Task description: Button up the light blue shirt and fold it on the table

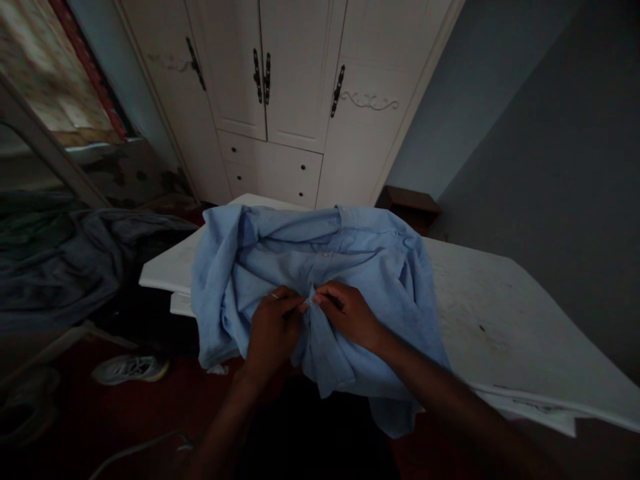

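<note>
A light blue button-up shirt [370,267] lies spread over a white table, its collar side toward the wardrobe and its lower part hanging over the near edge. My left hand [275,327] pinches the front placket from the left, with a ring on one finger. From the right, my right hand [345,310] pinches the same strip of cloth, fingertips almost meeting the left ones. A button shows on the placket farther up; whether one sits between my fingers is too small to tell.
The white table [500,313] stretches to the right. A white wardrobe [295,80] stands behind it, with a brown wooden box [413,203] beside it. Dark clothes [90,260] lie at left. On the red floor are a sneaker [131,369] and a cable [135,450].
</note>
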`<action>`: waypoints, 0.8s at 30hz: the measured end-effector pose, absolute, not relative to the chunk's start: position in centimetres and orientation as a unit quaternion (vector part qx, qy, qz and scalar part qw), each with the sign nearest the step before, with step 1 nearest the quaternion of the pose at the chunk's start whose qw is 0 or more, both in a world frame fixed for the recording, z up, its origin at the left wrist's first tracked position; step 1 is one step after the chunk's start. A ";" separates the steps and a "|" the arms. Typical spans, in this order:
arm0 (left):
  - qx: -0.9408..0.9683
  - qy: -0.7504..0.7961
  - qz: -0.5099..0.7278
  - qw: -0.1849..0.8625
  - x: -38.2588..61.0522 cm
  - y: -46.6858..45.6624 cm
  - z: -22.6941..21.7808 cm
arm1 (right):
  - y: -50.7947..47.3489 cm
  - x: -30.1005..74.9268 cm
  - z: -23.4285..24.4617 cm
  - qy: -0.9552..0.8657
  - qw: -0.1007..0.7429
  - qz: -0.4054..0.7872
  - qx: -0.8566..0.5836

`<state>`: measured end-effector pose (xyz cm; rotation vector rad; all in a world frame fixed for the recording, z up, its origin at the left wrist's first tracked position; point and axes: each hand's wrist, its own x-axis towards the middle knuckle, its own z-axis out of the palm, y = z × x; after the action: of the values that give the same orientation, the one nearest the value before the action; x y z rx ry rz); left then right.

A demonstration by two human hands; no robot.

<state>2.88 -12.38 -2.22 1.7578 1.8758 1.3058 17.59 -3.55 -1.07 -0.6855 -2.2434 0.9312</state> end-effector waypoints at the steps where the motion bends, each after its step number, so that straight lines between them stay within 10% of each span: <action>1: 0.604 0.646 0.446 0.137 2.8 -12.3 -2.1 | -3.5 17.6 -1.0 -0.847 0.307 0.346 -0.260; 24: 0.603 0.692 0.378 0.124 3.1 -11.8 -1.8 | -2.9 17.8 -1.6 -0.850 0.288 0.335 -0.286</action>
<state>3.14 -11.78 -1.80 1.7575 2.0157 1.1013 17.84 -2.92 -1.63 -0.7649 -2.2698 0.8959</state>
